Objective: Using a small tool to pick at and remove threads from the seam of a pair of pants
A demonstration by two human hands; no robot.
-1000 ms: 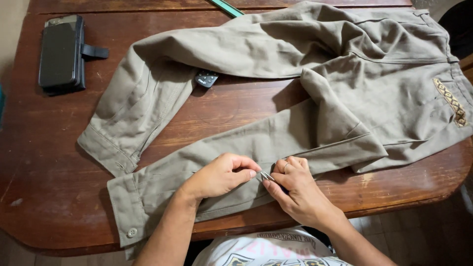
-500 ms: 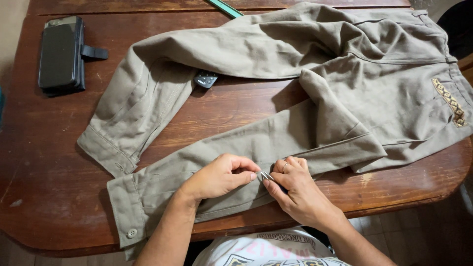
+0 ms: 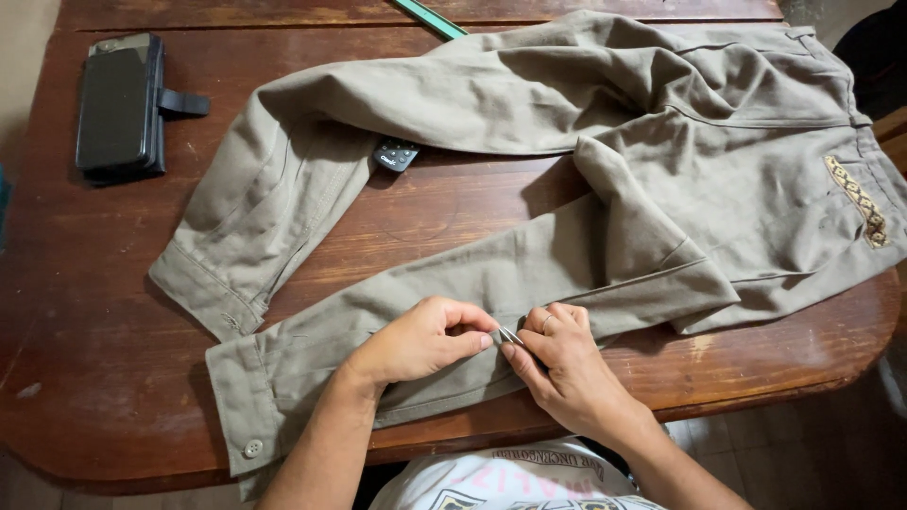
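An olive-grey long-sleeved shirt (image 3: 605, 142) lies spread over a dark wooden table (image 3: 85, 359). Both sleeves point left; the near sleeve (image 3: 312, 349) ends in a buttoned cuff. My left hand (image 3: 420, 338) pinches the fabric of that near sleeve. My right hand (image 3: 562, 364) holds a small thin metal tool (image 3: 510, 334) with its tip at the sleeve seam, right beside my left fingertips. A ring sits on one right finger.
A black phone in a wallet case (image 3: 118, 104) lies at the table's far left. A small dark remote-like object (image 3: 394, 155) peeks out under the upper sleeve. A green ruler (image 3: 430, 17) lies at the far edge. The shirt has a patterned strip (image 3: 858, 200) at right.
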